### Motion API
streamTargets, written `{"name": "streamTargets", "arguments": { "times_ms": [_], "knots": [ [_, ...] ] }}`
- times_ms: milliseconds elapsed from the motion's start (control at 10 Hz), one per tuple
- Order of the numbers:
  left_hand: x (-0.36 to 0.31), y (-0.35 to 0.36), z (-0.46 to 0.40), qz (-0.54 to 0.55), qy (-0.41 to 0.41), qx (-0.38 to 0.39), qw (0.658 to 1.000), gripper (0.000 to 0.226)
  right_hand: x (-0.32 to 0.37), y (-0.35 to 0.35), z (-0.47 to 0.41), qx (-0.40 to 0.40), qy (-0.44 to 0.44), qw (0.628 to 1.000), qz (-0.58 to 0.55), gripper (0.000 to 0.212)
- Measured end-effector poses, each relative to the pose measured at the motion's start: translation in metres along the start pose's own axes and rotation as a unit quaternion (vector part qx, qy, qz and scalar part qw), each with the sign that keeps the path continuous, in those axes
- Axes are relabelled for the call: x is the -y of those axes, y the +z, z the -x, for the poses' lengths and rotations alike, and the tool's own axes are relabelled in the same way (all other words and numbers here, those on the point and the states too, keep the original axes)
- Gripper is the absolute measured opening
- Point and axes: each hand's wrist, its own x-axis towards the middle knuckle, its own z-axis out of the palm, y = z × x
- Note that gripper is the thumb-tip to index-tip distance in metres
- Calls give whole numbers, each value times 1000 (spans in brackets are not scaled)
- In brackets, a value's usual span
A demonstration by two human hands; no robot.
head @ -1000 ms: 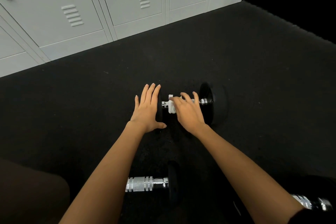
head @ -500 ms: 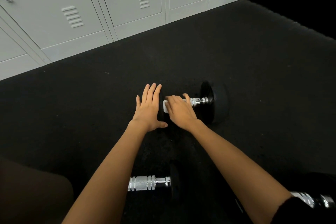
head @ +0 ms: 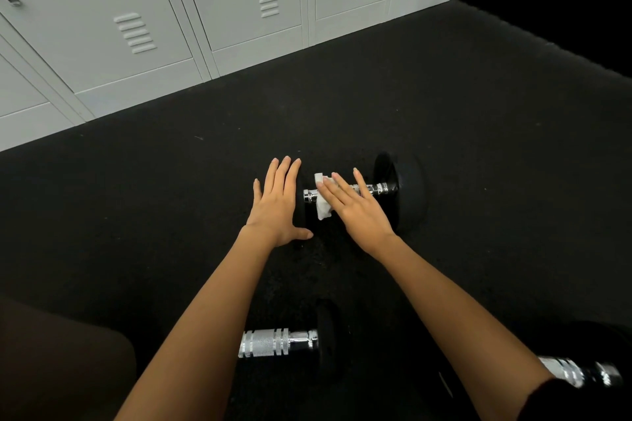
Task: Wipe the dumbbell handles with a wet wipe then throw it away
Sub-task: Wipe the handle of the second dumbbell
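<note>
A black dumbbell with a chrome handle lies on the dark floor. My right hand lies flat across the handle with straight fingers, pressing a white wet wipe onto the bar. The wipe sticks out on the left of my fingers. My left hand rests flat, fingers straight, on the dumbbell's left weight, which it mostly hides. A second dumbbell with a knurled chrome handle lies nearer me, partly behind my left forearm.
Grey metal lockers line the far left edge of the black rubber floor. A third chrome handle shows at the bottom right. My knee fills the bottom left corner.
My right hand's fingers have straightened and slid right along the handle, uncovering more of the wipe. My left hand has stayed on the left weight.
</note>
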Motion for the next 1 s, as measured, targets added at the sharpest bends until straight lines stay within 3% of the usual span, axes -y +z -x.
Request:
{"name": "streamTargets", "arguments": {
  "times_ms": [300, 500, 700, 800, 900, 1000],
  "knots": [
    [0, 0, 0, -7, 1, 2, 1000, 129, 4, 17, 11, -83, 55, 993, -62, 81],
    [0, 0, -3, -4, 0, -2, 1000, 129, 17, 11, -5, -74, 46, 988, -131, 81],
    [1, 2, -2, 1, 4, -7, 1000, 128, 32, -2, -28, -33, 78, 984, -158, 70],
    [1, 1, 0, 6, 3, -4, 1000, 128, 22, -5, -29, -48, 76, 980, -176, 58],
    [0, 0, 1, 0, 1, 3, 1000, 130, 7, -2, -21, -83, 90, 970, -212, 45],
    [0, 0, 2, -8, 2, 4, 1000, 130, 0, -1, -14, -167, 124, 948, -242, 27]
  ]
}}
